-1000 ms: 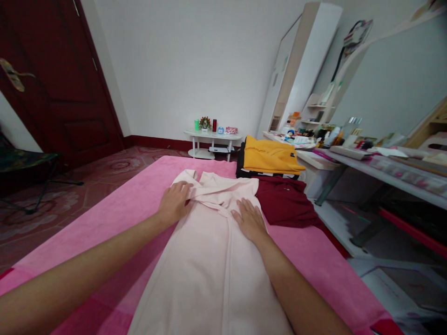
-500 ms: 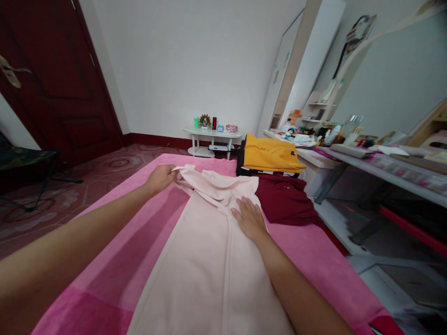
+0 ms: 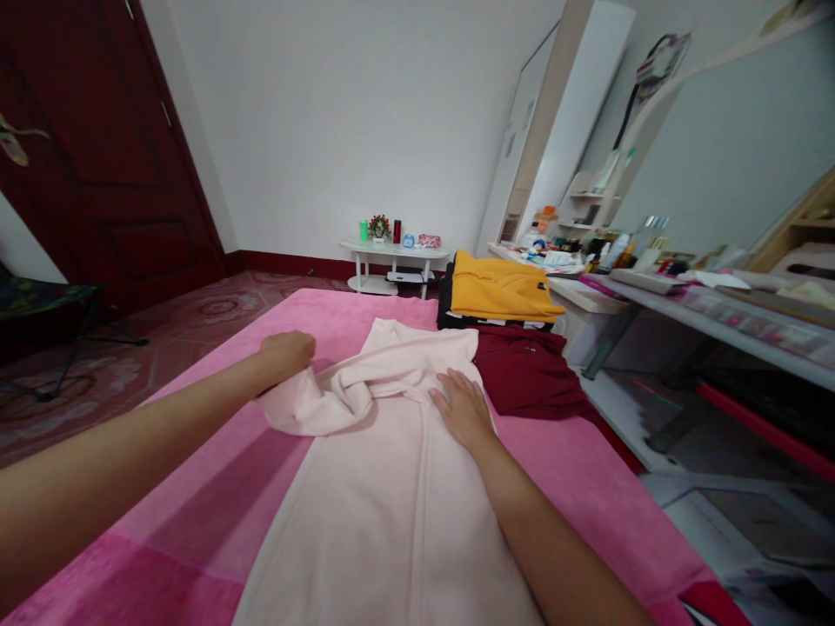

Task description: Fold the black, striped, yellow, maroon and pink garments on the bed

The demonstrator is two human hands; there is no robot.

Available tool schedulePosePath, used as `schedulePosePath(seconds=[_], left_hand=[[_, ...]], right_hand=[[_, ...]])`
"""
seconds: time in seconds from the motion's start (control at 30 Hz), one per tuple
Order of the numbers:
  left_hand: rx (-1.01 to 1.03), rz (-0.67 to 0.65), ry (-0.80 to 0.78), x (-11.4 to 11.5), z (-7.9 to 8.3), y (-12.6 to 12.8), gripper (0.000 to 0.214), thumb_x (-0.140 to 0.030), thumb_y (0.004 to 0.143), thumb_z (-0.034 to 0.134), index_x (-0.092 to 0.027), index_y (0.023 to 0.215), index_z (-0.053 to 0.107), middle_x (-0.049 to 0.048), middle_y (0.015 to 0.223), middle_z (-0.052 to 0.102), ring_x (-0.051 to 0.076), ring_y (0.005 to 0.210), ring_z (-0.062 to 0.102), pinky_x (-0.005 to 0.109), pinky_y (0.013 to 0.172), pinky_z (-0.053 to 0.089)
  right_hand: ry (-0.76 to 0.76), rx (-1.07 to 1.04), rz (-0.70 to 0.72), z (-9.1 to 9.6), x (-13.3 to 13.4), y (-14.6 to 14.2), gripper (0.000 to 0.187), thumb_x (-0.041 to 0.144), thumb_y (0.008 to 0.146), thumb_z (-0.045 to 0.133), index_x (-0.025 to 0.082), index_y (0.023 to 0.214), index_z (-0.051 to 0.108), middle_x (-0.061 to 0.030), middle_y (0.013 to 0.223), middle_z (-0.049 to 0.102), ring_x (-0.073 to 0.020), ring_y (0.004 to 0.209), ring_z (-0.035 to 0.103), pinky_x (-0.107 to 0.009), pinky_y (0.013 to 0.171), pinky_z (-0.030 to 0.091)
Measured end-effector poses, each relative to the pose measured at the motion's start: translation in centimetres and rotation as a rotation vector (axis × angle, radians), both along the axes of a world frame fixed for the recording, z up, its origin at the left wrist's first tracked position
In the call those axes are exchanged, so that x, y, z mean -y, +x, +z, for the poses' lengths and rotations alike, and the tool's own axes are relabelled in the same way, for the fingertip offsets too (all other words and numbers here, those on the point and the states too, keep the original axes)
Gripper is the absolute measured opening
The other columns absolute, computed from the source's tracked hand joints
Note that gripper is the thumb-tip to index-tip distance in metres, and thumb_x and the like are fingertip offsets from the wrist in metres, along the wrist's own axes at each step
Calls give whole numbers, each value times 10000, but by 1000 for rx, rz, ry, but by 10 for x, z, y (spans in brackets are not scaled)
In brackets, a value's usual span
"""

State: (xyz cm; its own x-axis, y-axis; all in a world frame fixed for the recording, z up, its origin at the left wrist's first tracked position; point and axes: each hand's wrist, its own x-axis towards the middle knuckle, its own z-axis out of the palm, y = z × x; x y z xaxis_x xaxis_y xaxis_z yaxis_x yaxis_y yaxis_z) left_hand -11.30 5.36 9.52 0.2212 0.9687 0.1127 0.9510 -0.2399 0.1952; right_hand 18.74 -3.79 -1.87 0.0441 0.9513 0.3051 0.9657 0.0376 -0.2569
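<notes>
A long pale pink garment [image 3: 378, 513] lies lengthwise on the pink bedspread [image 3: 580, 487], its upper end away from me. My left hand [image 3: 289, 355] is closed on a loose part of it, perhaps a sleeve, held out to the left with a twisted fold hanging between hand and garment. Flat on the garment's upper right side rests my right hand [image 3: 463, 404], fingers stretched out. Just beyond that hand lies a folded dark red garment [image 3: 531, 374]. Behind it a folded yellow garment [image 3: 502, 289] tops a stack with black cloth below.
A low white table [image 3: 391, 249] with small items stands by the far wall. To the right, a dressing table [image 3: 658, 291] carries bottles and boxes. At the left are a dark red door [image 3: 130, 148] and a folding stool [image 3: 45, 304].
My left hand has moved left and nearer to me, pulling the loose part of the pink garment, which now hangs in a twisted fold. My right hand stays flat in place.
</notes>
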Motion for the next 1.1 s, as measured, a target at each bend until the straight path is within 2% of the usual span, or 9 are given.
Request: schedulePosePath(seconds=[0.17, 0.27, 0.33, 0.5, 0.57, 0.67, 0.8, 0.97, 1.1], left_hand=[[-50, -333, 173, 17, 0, 92, 269, -231, 817, 440, -180, 907, 689, 103, 966, 683, 236, 902, 618, 324, 792, 451], [102, -484, 131, 39, -27, 148, 364, -192, 806, 457, -183, 1127, 629, 84, 1084, 653, 202, 982, 595, 283, 846, 441], [162, -489, 84, 54, -53, 174, 485, -158, 777, 486, -164, 1260, 531, 90, 1139, 619, 192, 1008, 578, 274, 863, 436], [147, -497, 189, 77, -95, 195, 328, -219, 805, 506, -216, 1118, 605, 75, 1135, 586, 245, 1060, 495, 391, 932, 369], [134, -539, 215, 79, -97, 194, 334, -233, 827, 495, -261, 1145, 597, 65, 1154, 572, 249, 1055, 476, 414, 920, 351], [120, -610, 228, 78, -97, 192, 358, -243, 841, 486, -304, 1179, 586, 67, 1192, 550, 263, 1054, 458, 432, 885, 343], [133, -645, 238, 74, -100, 192, 371, -241, 841, 484, -326, 1187, 586, 67, 1216, 538, 274, 1063, 447, 444, 873, 338], [147, -650, 230, 72, -103, 193, 381, -232, 834, 490, -324, 1190, 588, 71, 1228, 532, 272, 1061, 451, 443, 870, 340], [163, -665, 216, 70, -105, 193, 365, -232, 837, 494, -326, 1171, 606, 65, 1242, 531, 258, 1060, 461, 431, 886, 338]], right_hand=[[109, -105, 47, -2, -4, 3, 377, 357, 889, 457, 174, 1187, 599, -125, 1330, 527, -227, 1248, 447, -400, 1062, 291], [231, -327, 50, -7, -8, 12, 296, 265, 830, 488, 167, 1059, 646, -111, 1162, 637, -210, 1078, 574, -354, 972, 403], [348, -545, -25, -12, -10, 21, 273, 242, 792, 487, 160, 1003, 640, -99, 1031, 676, -199, 924, 627, -332, 860, 473], [426, -948, -224, -20, -13, 43, 288, 291, 726, 501, 146, 954, 604, -95, 900, 681, -206, 746, 646, -308, 636, 502], [405, -865, -220, -12, -15, 50, 286, 281, 732, 472, 146, 943, 611, -92, 886, 679, -204, 747, 640, -304, 645, 491], [358, -457, -225, 9, -26, 61, 278, 248, 785, 424, 184, 941, 645, -72, 943, 678, -192, 838, 616, -295, 748, 459], [139, -7, -363, 36, -55, 74, 274, 294, 831, 444, 237, 919, 697, -53, 988, 678, -205, 932, 586, -285, 754, 427], [-51, 241, -402, 48, -91, 76, 341, 450, 790, 508, 213, 886, 733, -103, 952, 699, -265, 947, 603, -363, 800, 411], [-108, 304, -404, 56, -108, 79, 262, 289, 741, 527, 173, 845, 737, -129, 884, 711, -266, 911, 632, -367, 802, 401]])
